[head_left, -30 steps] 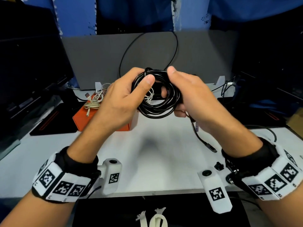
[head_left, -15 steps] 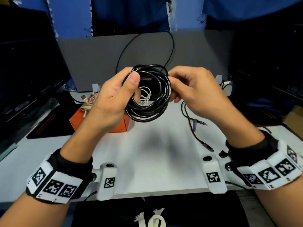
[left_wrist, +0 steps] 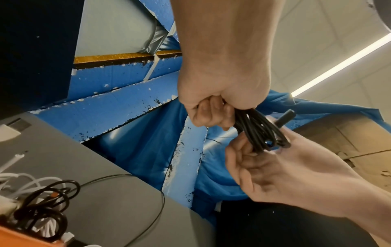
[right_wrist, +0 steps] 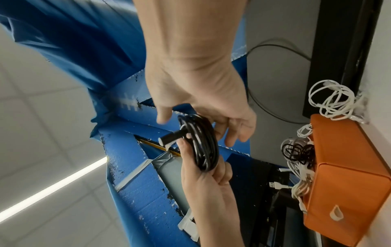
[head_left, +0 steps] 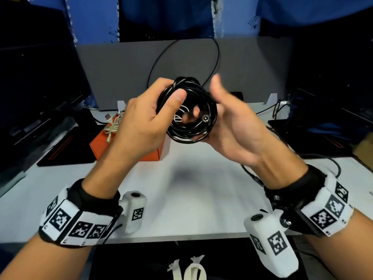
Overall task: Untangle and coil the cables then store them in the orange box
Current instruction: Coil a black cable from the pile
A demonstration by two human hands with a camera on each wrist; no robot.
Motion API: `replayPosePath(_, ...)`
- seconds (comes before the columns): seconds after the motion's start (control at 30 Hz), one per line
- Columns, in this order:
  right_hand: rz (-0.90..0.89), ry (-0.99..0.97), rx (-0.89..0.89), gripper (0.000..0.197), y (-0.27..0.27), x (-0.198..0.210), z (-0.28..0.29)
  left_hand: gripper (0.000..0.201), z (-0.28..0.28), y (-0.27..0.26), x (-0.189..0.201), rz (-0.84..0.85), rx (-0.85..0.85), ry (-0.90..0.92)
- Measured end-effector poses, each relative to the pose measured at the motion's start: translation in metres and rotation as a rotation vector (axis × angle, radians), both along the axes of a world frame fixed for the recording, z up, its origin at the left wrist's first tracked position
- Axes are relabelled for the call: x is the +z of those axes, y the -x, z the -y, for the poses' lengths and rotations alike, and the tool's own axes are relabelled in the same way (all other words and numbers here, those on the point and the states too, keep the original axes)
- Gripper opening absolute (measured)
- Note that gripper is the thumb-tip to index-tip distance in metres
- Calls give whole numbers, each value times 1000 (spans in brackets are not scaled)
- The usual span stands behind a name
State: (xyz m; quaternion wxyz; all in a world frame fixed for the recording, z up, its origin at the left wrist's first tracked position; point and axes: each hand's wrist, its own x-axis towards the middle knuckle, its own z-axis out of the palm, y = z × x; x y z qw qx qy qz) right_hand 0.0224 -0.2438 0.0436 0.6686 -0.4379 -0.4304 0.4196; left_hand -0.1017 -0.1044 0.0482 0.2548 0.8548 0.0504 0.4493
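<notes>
My left hand: centre frame, thumb and curled fingers clamped on the black cable coil.
My right hand: fingers loosely spread, cupped beside the coil; plug end pokes through.
Orange box: on white table, left-centre behind my hands, white cables piled on top.

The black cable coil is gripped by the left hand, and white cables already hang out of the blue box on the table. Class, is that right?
Not quite. The box on the table is orange, not blue, as the head view shows. The rest holds: the left hand grips the black cable coil, and white cables hang out of the box.
</notes>
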Motion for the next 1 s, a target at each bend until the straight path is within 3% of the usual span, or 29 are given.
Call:
replayPosePath(0.07, 166, 35, -69, 22, 0, -4, -1, 23, 1, 0, -1, -14, 40, -33)
replayPosePath(0.13, 285, 84, -107, 11, -5, -7, -1, 23, 2, -1, -2, -28, 69, -47)
replayPosePath(0.23, 463, 183, -144, 8, -10, -5, 1, 25, -3, -2, -4, -78, 133, -105)
replayPosePath(0.37, 828, 292, -242, 23, -17, -11, 2, 26, -19, -3, -6, -176, 177, -109)
replayPosePath(0.47, 915, 243, -280, 29, -25, -7, 3, 21, -37, -4, -6, -166, 83, 50)
replayPosePath(0.6, 841, 174, -342, 29, -37, -3, 5, 26, -44, -15, -13, -47, -5, 319)
replayPosePath(0.7, 592, 243, -339, 32, -37, -18, -5, 34, -39, -23, -21, -75, -99, 523)
replayPosePath(0.77, 323, 216, -271, 33, -39, -22, -12, 43, -40, -23, -23, -98, -205, 612)
replayPosePath(0.87, 17, 115, -213, 33, -45, -16, -10, 54, -44, -15, -19, -174, -440, 630)
replayPosePath(0.93, 15, 93, -216, 33, -52, -12, -7, 54, -45, -9, -14, -258, -513, 587)
replayPosePath(1.0, 41, 89, -222, 31, -58, -11, -5, 53, -42, -9, -12, -323, -481, 518)
